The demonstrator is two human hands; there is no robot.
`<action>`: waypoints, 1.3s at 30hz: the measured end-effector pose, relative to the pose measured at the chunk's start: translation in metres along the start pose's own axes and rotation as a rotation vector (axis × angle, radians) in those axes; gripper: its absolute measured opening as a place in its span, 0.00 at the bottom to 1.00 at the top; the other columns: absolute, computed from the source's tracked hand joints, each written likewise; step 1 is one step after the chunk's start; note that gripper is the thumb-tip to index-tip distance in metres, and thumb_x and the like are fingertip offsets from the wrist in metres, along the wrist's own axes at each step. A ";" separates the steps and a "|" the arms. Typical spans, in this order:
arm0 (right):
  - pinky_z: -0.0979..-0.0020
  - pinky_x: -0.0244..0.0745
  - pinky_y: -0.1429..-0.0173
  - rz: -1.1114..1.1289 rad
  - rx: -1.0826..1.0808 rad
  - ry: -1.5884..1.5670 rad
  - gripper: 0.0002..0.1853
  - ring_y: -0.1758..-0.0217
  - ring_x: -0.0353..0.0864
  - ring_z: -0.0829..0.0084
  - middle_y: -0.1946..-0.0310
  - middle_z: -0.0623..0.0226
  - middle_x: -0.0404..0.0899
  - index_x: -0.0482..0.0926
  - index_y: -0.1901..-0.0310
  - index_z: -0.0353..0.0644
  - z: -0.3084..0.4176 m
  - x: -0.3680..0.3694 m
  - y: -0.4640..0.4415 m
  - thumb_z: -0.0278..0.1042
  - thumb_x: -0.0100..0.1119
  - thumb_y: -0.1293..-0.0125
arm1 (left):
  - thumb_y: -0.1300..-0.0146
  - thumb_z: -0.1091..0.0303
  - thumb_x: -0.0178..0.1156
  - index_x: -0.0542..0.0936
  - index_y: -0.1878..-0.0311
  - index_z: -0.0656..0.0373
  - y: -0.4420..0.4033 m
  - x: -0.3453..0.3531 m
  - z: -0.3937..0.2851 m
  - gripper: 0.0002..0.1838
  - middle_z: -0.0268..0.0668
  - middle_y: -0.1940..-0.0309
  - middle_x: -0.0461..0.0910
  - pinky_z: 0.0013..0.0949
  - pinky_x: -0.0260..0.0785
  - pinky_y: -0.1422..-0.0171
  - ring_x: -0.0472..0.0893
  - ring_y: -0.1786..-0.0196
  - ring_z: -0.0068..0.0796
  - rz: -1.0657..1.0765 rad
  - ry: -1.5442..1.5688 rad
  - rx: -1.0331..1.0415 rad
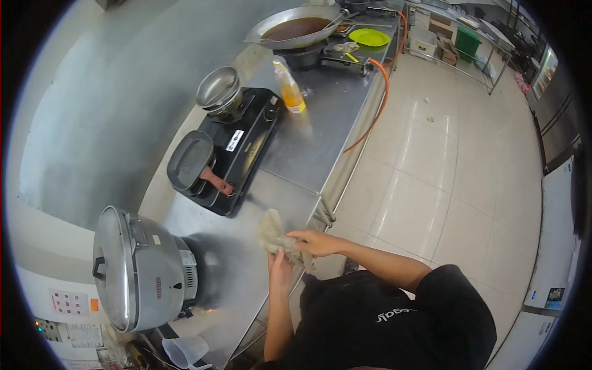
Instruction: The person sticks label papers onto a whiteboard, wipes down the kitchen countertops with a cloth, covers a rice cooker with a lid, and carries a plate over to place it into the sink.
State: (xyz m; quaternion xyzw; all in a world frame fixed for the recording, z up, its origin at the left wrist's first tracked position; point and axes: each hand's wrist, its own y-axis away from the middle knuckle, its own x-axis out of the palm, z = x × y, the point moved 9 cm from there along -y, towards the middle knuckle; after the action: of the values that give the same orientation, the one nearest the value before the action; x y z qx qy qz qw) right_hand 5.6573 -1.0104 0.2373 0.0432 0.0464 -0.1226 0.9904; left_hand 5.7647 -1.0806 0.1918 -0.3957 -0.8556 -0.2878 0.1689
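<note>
A pale, damp-looking cloth (269,230) is bunched between my hands at the edge of the steel counter (280,191). My right hand (316,242) grips it from the right, fingers wrapped round its folds. Below, my left hand (280,269) also closes on the cloth, with the thumb pointing up along it. Part of the cloth hangs down past the counter edge.
A large rice cooker (151,277) stands at the left, with a plastic jug (185,350) below it. Beyond is a two-burner stove (231,157) with pans. Farther along are an orange bottle (290,92), a wide wok (296,29) and an orange hose (383,102).
</note>
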 end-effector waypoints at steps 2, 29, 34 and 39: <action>0.74 0.74 0.65 -0.091 0.053 -0.074 0.24 0.68 0.75 0.78 0.62 0.66 0.77 0.65 0.34 0.43 -0.005 -0.038 0.021 0.37 0.51 0.31 | 0.31 0.60 0.55 0.66 0.37 0.58 -0.024 0.036 -0.003 0.22 0.37 0.43 0.72 0.39 0.65 0.39 0.73 0.42 0.30 -0.006 -0.130 0.085; 0.71 0.76 0.71 -0.571 0.751 0.466 0.14 0.72 0.82 0.72 0.69 0.58 0.84 0.77 0.50 0.38 -0.299 -0.517 0.296 0.31 0.53 0.35 | 0.37 0.43 0.50 0.59 0.28 0.48 -0.396 0.271 0.049 0.36 0.49 0.29 0.57 0.74 0.41 0.34 0.52 0.27 0.58 -0.486 -1.952 0.507; 0.72 0.76 0.74 -0.683 0.789 0.147 0.14 0.73 0.82 0.72 0.70 0.59 0.83 0.77 0.50 0.38 -0.317 -0.570 0.288 0.32 0.50 0.33 | 0.38 0.54 0.54 0.64 0.32 0.47 -0.458 0.392 0.066 0.30 0.48 0.37 0.65 0.69 0.53 0.38 0.62 0.33 0.55 -0.334 -1.901 0.660; 0.71 0.74 0.76 -0.598 0.893 0.061 0.13 0.75 0.80 0.73 0.70 0.59 0.83 0.77 0.50 0.37 -0.385 -0.629 0.300 0.30 0.48 0.33 | 0.45 0.73 0.57 0.74 0.42 0.53 -0.568 0.400 -0.002 0.24 0.45 0.52 0.71 0.42 0.69 0.47 0.72 0.45 0.49 -0.525 -1.558 0.604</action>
State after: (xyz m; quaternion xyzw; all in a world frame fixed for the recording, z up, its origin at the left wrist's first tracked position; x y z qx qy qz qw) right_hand 5.0927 -0.5331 -0.0583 0.4486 0.0285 -0.4057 0.7958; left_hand 5.0728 -1.1463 0.1963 -0.2084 -0.8306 0.2739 -0.4378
